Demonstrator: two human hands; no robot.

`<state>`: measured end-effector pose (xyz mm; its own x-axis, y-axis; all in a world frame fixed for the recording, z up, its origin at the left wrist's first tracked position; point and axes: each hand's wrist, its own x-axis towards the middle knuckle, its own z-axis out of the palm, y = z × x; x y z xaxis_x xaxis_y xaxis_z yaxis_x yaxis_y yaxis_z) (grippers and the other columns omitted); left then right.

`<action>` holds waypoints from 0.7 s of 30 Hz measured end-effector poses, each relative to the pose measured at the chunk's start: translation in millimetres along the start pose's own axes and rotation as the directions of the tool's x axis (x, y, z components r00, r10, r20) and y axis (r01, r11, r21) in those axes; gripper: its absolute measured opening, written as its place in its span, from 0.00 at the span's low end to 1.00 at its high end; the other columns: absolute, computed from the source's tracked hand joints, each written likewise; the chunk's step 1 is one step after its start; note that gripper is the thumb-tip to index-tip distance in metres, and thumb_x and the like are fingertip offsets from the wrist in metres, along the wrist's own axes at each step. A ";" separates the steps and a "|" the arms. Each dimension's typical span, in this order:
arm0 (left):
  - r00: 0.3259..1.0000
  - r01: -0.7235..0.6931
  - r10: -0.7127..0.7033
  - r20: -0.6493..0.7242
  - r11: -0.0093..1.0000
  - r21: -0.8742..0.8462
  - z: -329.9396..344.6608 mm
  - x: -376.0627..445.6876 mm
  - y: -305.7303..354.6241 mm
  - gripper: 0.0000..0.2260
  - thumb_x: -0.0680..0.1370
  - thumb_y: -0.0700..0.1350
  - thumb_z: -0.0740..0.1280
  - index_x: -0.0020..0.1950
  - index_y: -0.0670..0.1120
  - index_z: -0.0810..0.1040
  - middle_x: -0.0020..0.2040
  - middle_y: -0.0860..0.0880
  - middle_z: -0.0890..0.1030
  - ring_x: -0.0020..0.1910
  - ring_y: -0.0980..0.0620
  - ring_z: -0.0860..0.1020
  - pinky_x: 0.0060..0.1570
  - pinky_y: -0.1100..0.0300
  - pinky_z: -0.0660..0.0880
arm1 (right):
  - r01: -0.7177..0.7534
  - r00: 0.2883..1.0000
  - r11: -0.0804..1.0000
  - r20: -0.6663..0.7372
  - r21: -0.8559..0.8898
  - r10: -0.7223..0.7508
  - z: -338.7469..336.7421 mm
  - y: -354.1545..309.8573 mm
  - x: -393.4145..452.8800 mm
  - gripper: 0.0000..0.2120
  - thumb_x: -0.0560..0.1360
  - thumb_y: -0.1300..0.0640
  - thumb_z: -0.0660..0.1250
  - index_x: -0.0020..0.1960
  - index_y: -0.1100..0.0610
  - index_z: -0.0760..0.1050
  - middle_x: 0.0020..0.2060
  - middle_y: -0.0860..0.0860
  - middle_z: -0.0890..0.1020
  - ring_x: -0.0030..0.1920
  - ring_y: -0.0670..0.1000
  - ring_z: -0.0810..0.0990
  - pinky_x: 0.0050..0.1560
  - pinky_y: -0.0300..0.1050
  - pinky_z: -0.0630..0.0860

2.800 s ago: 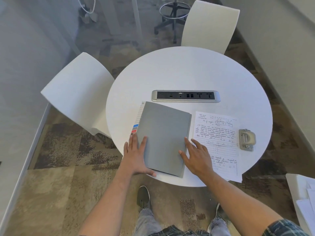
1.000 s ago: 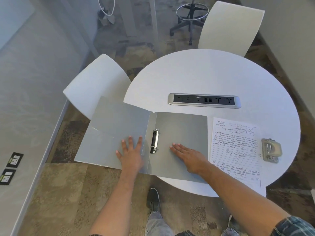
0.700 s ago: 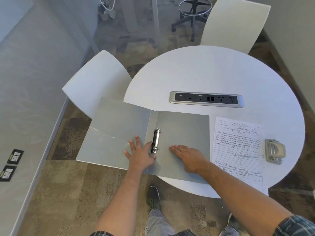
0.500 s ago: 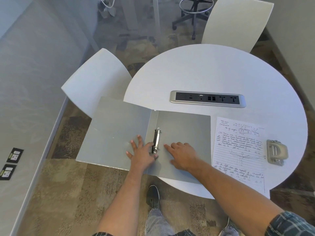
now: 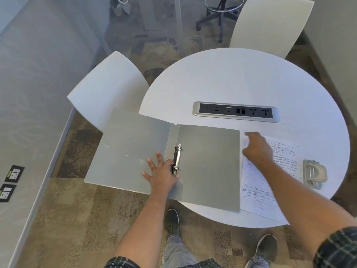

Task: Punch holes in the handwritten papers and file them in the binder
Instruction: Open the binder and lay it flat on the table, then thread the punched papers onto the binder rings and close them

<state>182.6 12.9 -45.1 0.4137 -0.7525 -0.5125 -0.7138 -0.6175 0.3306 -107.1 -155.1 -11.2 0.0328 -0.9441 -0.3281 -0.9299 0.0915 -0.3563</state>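
Note:
A grey binder [image 5: 208, 167] lies open on the round white table [image 5: 241, 80], its left cover hanging past the table edge. Its metal ring clip [image 5: 177, 158] runs along the spine. My left hand [image 5: 161, 174] rests flat beside the clip's lower end, fingers spread, thumb touching the clip. The handwritten papers [image 5: 258, 182] lie just right of the binder. My right hand [image 5: 256, 148] is over their upper left part, blurred, fingers loosely curled; I cannot tell whether it touches them. A grey hole punch [image 5: 314, 174] sits to the right of the papers.
A silver power-socket strip [image 5: 236, 112] is set into the table beyond the binder. Two white chairs stand around the table, one at the left [image 5: 108, 89], one at the far right [image 5: 270, 24]. A stool base [image 5: 222, 8] stands farther back. My feet are under the table's near edge.
The binder was opened flat. My right hand has left the binder's right cover and moved right over the papers. My left hand slid right to the ring clip.

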 end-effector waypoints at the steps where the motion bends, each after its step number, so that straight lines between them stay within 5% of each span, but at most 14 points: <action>1: 1.000 -0.001 0.001 0.000 1.000 -0.008 -0.1 0.1 0.3 0.20 0.76 0.50 0.74 0.65 0.58 0.74 0.84 0.53 0.40 0.81 0.35 0.35 0.70 0.21 0.41 | -0.037 0.998 0.994 0.043 -0.099 0.042 -11.8 11.4 11.7 0.33 0.71 0.66 0.70 0.75 0.55 0.69 0.72 0.54 0.73 0.69 0.59 0.75 0.61 0.61 0.78; 5: 1.000 -0.004 0.004 0.004 1.000 -0.021 0.1 1.0 -0.2 0.18 0.76 0.50 0.75 0.64 0.58 0.74 0.84 0.52 0.40 0.81 0.35 0.35 0.70 0.21 0.41 | -0.032 0.967 0.952 0.231 -0.306 0.107 -35.1 49.2 36.8 0.55 0.65 0.52 0.85 0.83 0.56 0.56 0.78 0.54 0.66 0.74 0.62 0.68 0.66 0.63 0.73; 8: 1.000 -0.005 0.005 0.005 1.000 -0.027 -0.5 0.9 -0.6 0.17 0.76 0.49 0.74 0.62 0.57 0.75 0.84 0.52 0.40 0.81 0.35 0.35 0.70 0.21 0.41 | 0.035 0.972 0.936 0.231 -0.351 0.051 -33.2 60.6 45.8 0.61 0.61 0.47 0.87 0.83 0.56 0.56 0.76 0.56 0.67 0.72 0.61 0.69 0.67 0.61 0.73; 15: 1.000 -0.004 0.004 0.004 0.999 -0.039 -1.3 -0.7 0.7 0.15 0.76 0.49 0.74 0.60 0.56 0.75 0.84 0.53 0.41 0.81 0.35 0.35 0.70 0.22 0.40 | 0.053 0.979 0.927 0.202 -0.371 0.024 -34.2 61.0 57.8 0.52 0.55 0.43 0.88 0.69 0.57 0.67 0.56 0.56 0.80 0.59 0.59 0.76 0.58 0.53 0.73; 18: 1.000 0.002 -0.001 0.008 1.000 -0.027 -1.9 -1.8 1.7 0.16 0.76 0.49 0.74 0.61 0.56 0.75 0.84 0.53 0.41 0.81 0.35 0.35 0.70 0.21 0.41 | 0.046 0.975 0.915 0.218 -0.402 0.047 -35.4 64.1 58.2 0.42 0.57 0.39 0.86 0.63 0.53 0.72 0.42 0.50 0.75 0.52 0.55 0.70 0.51 0.50 0.68; 21: 1.000 0.001 -0.001 0.012 1.000 -0.031 -2.9 -1.6 1.7 0.16 0.76 0.49 0.74 0.61 0.56 0.75 0.84 0.53 0.41 0.81 0.35 0.35 0.70 0.21 0.41 | 0.109 0.969 0.872 0.248 -0.477 0.014 -36.6 64.4 58.2 0.34 0.60 0.36 0.83 0.57 0.52 0.76 0.48 0.50 0.79 0.58 0.55 0.71 0.57 0.51 0.68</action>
<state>182.4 12.4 -41.4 0.4074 -0.7490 -0.5225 -0.6953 -0.6253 0.3542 -178.5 -215.7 -21.2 0.1093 -0.8346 -0.5398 -0.9822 -0.1742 0.0705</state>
